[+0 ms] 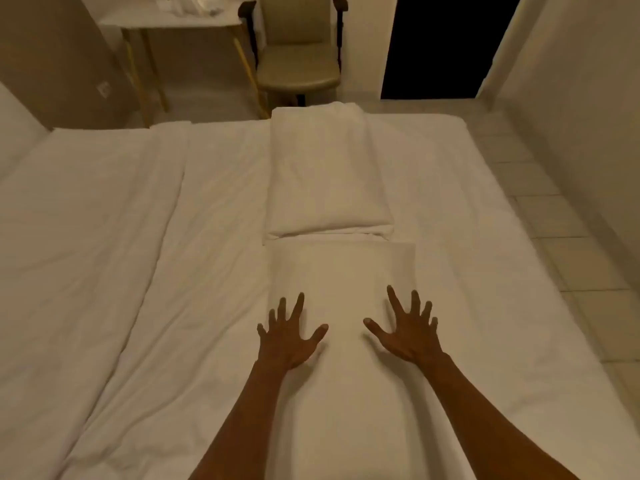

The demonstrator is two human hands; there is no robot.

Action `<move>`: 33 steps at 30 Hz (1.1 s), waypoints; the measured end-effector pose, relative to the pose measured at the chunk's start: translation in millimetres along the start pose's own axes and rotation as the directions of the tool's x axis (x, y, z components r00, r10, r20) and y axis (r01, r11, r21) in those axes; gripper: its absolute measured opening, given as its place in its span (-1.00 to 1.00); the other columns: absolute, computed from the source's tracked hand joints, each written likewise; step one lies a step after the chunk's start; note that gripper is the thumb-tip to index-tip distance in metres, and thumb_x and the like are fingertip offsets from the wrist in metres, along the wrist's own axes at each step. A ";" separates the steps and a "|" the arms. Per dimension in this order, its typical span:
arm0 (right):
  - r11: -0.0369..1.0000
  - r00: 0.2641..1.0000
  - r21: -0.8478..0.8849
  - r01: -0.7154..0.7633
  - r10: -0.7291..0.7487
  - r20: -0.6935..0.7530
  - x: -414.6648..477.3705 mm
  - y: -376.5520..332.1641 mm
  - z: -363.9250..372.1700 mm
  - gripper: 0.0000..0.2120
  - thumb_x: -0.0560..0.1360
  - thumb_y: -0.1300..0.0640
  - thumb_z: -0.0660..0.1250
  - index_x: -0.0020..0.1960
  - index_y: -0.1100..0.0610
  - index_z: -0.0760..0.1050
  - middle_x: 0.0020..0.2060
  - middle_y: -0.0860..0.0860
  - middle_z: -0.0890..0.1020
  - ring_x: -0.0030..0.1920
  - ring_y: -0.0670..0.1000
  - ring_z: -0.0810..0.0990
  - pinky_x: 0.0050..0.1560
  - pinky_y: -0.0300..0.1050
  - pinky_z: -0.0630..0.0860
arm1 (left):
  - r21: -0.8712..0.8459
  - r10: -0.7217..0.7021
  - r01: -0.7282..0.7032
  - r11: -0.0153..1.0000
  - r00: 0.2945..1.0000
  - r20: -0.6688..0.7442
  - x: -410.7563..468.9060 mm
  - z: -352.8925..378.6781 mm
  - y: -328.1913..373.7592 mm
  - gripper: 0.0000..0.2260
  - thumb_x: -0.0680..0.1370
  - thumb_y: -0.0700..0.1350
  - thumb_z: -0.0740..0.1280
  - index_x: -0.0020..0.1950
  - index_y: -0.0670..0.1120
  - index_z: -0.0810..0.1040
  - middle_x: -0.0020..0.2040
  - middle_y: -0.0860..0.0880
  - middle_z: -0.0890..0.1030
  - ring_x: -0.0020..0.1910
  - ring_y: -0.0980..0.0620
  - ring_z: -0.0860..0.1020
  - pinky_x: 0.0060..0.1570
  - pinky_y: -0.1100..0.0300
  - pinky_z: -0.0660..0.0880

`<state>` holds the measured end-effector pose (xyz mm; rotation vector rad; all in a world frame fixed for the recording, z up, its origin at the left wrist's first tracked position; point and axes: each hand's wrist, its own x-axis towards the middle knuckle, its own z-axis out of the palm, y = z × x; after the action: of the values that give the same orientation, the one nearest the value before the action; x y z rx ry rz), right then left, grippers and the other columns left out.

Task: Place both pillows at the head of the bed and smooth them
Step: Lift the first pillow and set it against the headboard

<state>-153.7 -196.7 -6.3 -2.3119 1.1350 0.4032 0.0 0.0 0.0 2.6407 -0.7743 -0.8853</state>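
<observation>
A: Take the near pillow (341, 271) as the marker and go left to right. What lies to its left?

B: Just rumpled white sheet over the bed (121, 254), with long creases running toward the far edge. Beyond the bed's far-left corner there's a brown wall panel (52, 57), then a small bench (166, 20) on thin yellowish legs with something pale piled on top; too blurred to say what.

A: And on the pillow itself?

B: The left hand (289, 339) sits over its left side, fingers spread wide and flat, gripping nothing. The right hand (408, 332) mirrors it over the right side, fingers also splayed, nothing held. Whether the palms press the fabric or hover just above it, I can't tell.

A: Where is the other one?

B: The far pillow (327, 174) lies straight beyond the near pillow, end to end with it, their short edges touching. Its far end reaches the bed's far edge.

A: What stands past that?

B: A padded chair (299, 46) with dark armrests, just behind the far pillow. Right of it, a dark doorway (446, 46).

A: And right of the near pillow?

B: A strip of sheet, then pale floor tiles (568, 237) and a plain wall (588, 98).
</observation>
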 end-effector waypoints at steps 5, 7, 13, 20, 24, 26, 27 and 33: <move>0.999 0.995 -0.006 0.043 -0.043 -0.088 54.4 -0.1 53.8 -0.02 0.28 -0.68 -0.02 0.49 -0.35 -0.42 0.55 0.14 -0.37 0.52 0.39 -0.31 0.48 0.41 -0.21 | 0.041 0.023 -0.022 0.999 1.000 -0.011 69.6 45.0 -19.2 -0.15 0.35 0.59 0.00 0.49 0.36 -0.34 0.56 0.03 -0.40 0.57 -0.24 -0.22 0.41 -0.45 -0.13; 0.999 0.994 0.016 0.029 -0.027 -0.104 64.9 10.3 78.5 0.00 0.26 -0.69 0.01 0.48 -0.37 -0.43 0.55 0.12 -0.39 0.52 0.40 -0.31 0.48 0.43 -0.17 | 0.032 0.023 -0.023 0.999 1.000 0.009 84.6 68.8 -29.2 -0.11 0.30 0.62 0.03 0.45 0.40 -0.38 0.51 0.09 -0.50 0.55 -0.28 -0.27 0.36 -0.51 -0.09; 0.999 0.982 -0.017 0.047 -0.049 -0.184 100.9 22.3 112.7 0.06 0.25 -0.68 0.08 0.54 -0.30 -0.34 0.56 0.08 -0.39 0.52 0.38 -0.32 0.47 0.45 -0.11 | 0.026 0.040 -0.038 0.999 0.994 -0.103 124.9 103.6 -43.7 0.00 0.22 0.66 0.08 0.48 0.36 -0.36 0.53 0.11 -0.46 0.53 -0.29 -0.32 0.33 -0.55 -0.08; 0.996 0.958 0.023 0.081 -0.071 -0.278 122.4 25.8 129.6 0.03 0.31 -0.61 0.17 0.59 -0.24 -0.20 0.58 0.07 -0.30 0.55 0.31 -0.29 0.48 0.43 -0.09 | 0.078 0.055 -0.039 0.996 0.975 -0.214 146.9 113.8 -45.6 0.11 0.18 0.68 0.10 0.57 0.22 -0.21 0.61 -0.04 -0.27 0.55 -0.33 -0.17 0.33 -0.54 0.01; 0.994 0.932 0.011 0.105 -0.095 -0.350 131.1 28.4 137.7 0.01 0.33 -0.56 0.21 0.61 -0.16 -0.08 0.60 0.11 -0.19 0.58 0.28 -0.20 0.49 0.43 -0.06 | 0.091 0.055 -0.033 0.995 0.966 -0.254 154.6 122.8 -46.4 0.12 0.18 0.68 0.12 0.60 0.17 -0.13 0.62 -0.07 -0.18 0.56 -0.32 -0.13 0.33 -0.51 0.08; 0.993 0.917 -0.001 0.120 -0.111 -0.382 132.8 29.9 139.5 -0.01 0.34 -0.55 0.22 0.61 -0.14 -0.03 0.61 0.13 -0.13 0.58 0.27 -0.14 0.48 0.42 -0.02 | 0.104 0.062 -0.034 0.994 0.958 -0.281 155.6 124.6 -46.1 0.11 0.19 0.67 0.12 0.60 0.15 -0.06 0.62 -0.09 -0.12 0.56 -0.31 -0.09 0.34 -0.48 0.10; 0.992 0.911 0.000 0.128 -0.118 -0.396 132.9 30.9 139.5 -0.02 0.35 -0.54 0.22 0.61 -0.13 -0.01 0.61 0.13 -0.11 0.58 0.27 -0.12 0.48 0.41 -0.01 | 0.105 0.061 -0.032 0.994 0.957 -0.285 155.4 124.6 -45.3 0.10 0.20 0.67 0.12 0.60 0.16 -0.05 0.62 -0.09 -0.11 0.56 -0.30 -0.09 0.34 -0.46 0.11; 0.984 0.920 0.061 0.166 -0.132 -0.370 123.8 32.8 132.5 0.00 0.32 -0.59 0.19 0.60 -0.20 -0.06 0.61 0.10 -0.13 0.59 0.22 -0.16 0.50 0.38 -0.02 | 0.035 0.045 -0.037 0.999 0.961 -0.273 145.1 119.8 -44.4 0.08 0.20 0.66 0.15 0.58 0.23 -0.11 0.62 -0.03 -0.16 0.57 -0.25 -0.10 0.37 -0.44 0.10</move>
<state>-109.6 -216.0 -184.2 -2.4323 1.1046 -0.1431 41.9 -52.0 -181.4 2.6829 -0.7717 -0.4856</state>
